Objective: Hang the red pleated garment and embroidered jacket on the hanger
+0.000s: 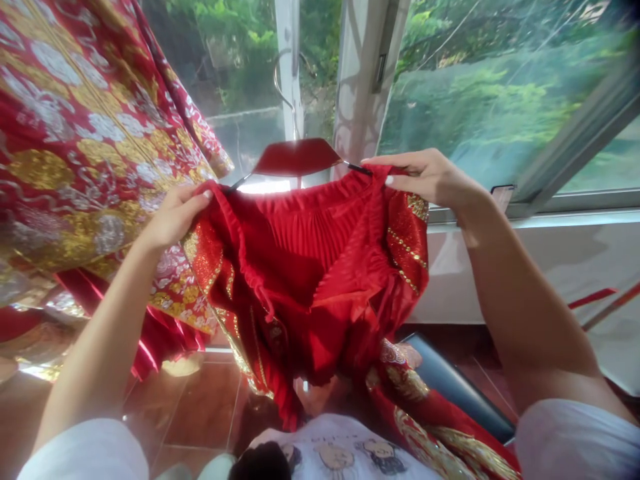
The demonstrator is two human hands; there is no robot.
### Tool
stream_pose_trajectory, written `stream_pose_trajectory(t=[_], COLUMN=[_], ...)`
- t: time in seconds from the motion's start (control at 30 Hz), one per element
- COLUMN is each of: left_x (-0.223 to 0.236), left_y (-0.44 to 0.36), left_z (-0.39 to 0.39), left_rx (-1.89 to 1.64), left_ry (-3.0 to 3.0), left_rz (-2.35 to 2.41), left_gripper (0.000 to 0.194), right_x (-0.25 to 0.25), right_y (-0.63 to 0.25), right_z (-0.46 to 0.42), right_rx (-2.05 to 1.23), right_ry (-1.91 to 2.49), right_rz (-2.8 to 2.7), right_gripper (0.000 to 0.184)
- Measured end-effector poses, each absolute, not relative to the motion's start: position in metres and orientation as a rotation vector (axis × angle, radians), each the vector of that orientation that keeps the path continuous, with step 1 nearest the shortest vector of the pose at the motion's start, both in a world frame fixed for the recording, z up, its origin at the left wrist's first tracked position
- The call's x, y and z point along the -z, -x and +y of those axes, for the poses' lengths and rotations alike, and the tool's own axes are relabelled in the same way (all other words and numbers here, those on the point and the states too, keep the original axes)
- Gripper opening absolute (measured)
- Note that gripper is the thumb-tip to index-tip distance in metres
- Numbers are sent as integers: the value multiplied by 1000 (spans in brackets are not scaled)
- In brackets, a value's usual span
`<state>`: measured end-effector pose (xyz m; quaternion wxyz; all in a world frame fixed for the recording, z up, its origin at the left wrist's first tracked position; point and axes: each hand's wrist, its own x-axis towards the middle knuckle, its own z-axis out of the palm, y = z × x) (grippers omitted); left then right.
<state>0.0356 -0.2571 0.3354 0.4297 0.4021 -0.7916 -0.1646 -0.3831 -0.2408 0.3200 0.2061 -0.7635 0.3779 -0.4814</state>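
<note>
- Left hand (175, 215): closed in a pinch, thumb on top, on the upper left edge of the red garment (325, 327). Fingers beneath the cloth partly hidden.
- Right hand (433, 177): closed on the upper right edge of the same garment, thumb and index finger extended along the cloth; remaining fingers partly hidden.
- Red garment: held up between both hands in front of the person's body, top opening spread wide. Interior pleated; gathered edge; gold trim on the outer panels. Lower part hangs down, its right side trailing toward the lower right.
- Hanger (297, 157): red centre piece, metal hook upward, positioned at the garment's top opening. Its dark ends meet the cloth close to each hand.
- Patterned robe (100, 143): red with gold and silver motifs, hanging at the left, beside the left forearm.
- Window (480, 113): behind the hanger, greenery visible through the glass.
- Dark smooth object (457, 383): low, right of the garment, above the tiled floor (200, 407); type cannot be determined.
</note>
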Motion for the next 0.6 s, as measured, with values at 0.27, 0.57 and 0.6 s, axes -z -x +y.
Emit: stream_pose_trajectory(t=[0.27, 0.57, 0.6], left_x=[-316, -334, -336], left_y=[-23, -36, -37], left_z=[-238, -241, -243], left_rx=[-212, 357, 409], left_ry=[-940, -690, -762], left_rz=[-1882, -2180, -2186], left_gripper=[39, 75, 71], right_x=[-310, -321, -323], right_y=[373, 383, 384], right_z=[-239, -235, -235], right_rx=[1800, 1362, 1297], right_ry=[2176, 2250, 2207], right_rz=[1068, 1048, 1051], right_gripper=[23, 41, 41])
